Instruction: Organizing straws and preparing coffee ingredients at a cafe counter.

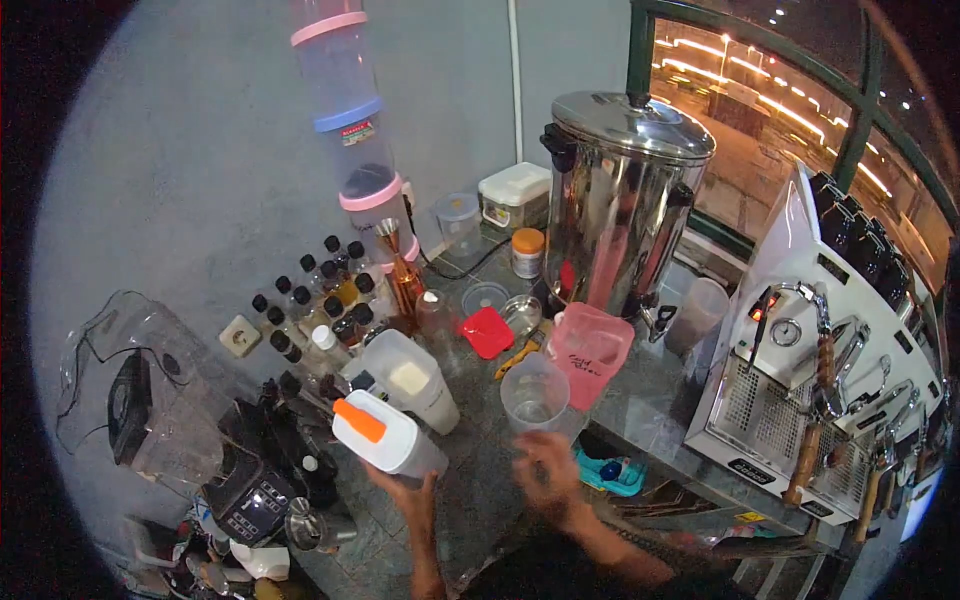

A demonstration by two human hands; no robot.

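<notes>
My left hand (409, 484) grips a translucent plastic container (424, 457) from below and the side. Its white lid (379, 444) carries an orange flip cap (359, 421). Just behind it stands a lidless translucent container (431, 394) with pale contents. My right hand (546, 472), blurred with curled fingers, is at the near side of a clear plastic cup (535, 397); whether it grips the cup cannot be made out. Beyond the cup is a pink translucent pitcher (596, 349) with handwriting on it. A red lid (487, 332) and a brush (521, 358) lie on the counter.
Several black-capped bottles (315, 307) line the wall at left, near a blender (251, 502). A steel urn (619, 217) stands at the back. At right is a white espresso machine (795, 375). Below the counter edge (675, 465) sits a turquoise tray (622, 474).
</notes>
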